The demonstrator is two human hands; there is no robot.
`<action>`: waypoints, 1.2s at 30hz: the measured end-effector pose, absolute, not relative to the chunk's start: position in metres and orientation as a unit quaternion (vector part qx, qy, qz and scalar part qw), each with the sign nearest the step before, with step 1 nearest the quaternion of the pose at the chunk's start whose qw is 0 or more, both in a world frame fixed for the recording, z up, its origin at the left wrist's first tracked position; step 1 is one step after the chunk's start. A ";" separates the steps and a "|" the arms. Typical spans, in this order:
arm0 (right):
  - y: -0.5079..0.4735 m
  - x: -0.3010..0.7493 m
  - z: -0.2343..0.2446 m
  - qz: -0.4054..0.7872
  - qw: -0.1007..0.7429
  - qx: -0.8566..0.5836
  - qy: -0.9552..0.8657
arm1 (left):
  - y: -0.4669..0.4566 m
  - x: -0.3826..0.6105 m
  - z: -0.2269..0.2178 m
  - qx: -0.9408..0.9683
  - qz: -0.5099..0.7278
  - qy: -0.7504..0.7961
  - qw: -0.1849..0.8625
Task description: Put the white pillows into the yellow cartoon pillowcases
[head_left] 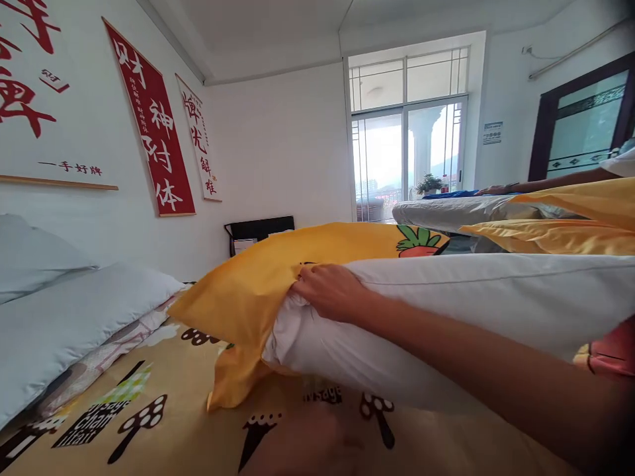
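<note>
A white pillow (461,284) lies on its side, with its left end inside the opening of a yellow pillowcase (238,284) printed with a carrot. My right hand (330,291) reaches in from the right, its fingers closed over the pillowcase's edge and the pillow's end. The lower flap of the pillowcase hangs onto the patterned bedsheet (188,423). Low in the middle, a skin-coloured smear that looks like my left hand (307,439) is blurred by motion below the pillow; its fingers cannot be made out.
White pillows (99,317) lie at the left by the wall. At the right, another person's arm (546,185) reaches over a plastic-wrapped mattress (446,211), with more yellow cloth (570,205) nearby. A black rack (260,228) stands behind, near a glass door (381,158).
</note>
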State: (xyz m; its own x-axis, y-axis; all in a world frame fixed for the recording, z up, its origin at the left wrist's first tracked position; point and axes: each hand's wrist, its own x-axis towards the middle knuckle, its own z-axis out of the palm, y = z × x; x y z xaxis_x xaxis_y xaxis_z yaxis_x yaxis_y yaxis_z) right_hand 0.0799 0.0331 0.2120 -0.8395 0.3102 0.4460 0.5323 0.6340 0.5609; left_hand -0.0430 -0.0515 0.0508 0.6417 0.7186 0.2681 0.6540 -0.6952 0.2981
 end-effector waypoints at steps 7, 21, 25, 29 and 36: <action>0.044 0.075 0.130 -0.337 0.131 -0.236 -0.902 | -0.054 -0.091 0.118 0.747 0.405 0.435 -0.297; 0.031 0.183 0.133 -0.284 0.188 -0.376 -0.862 | 0.016 -0.090 0.088 0.634 0.395 0.518 -0.417; 0.043 0.173 0.143 -0.139 0.120 -0.340 -0.922 | 0.030 -0.069 0.118 0.634 0.255 0.606 -0.408; 0.057 0.161 0.153 -0.064 0.108 -0.305 -0.944 | 0.055 -0.056 0.144 0.645 0.155 0.626 -0.410; 0.064 0.142 0.158 -0.102 0.101 -0.291 -0.946 | 0.076 -0.016 0.166 0.718 0.155 0.575 -0.360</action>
State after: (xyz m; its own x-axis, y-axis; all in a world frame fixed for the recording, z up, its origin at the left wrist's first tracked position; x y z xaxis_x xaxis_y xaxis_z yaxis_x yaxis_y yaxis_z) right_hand 0.1417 0.0637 0.1580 -0.8098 0.5304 0.2508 0.5716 0.8096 0.1335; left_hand -0.0162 0.0760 0.1661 0.2896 0.7149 0.6364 0.9378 -0.0789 -0.3382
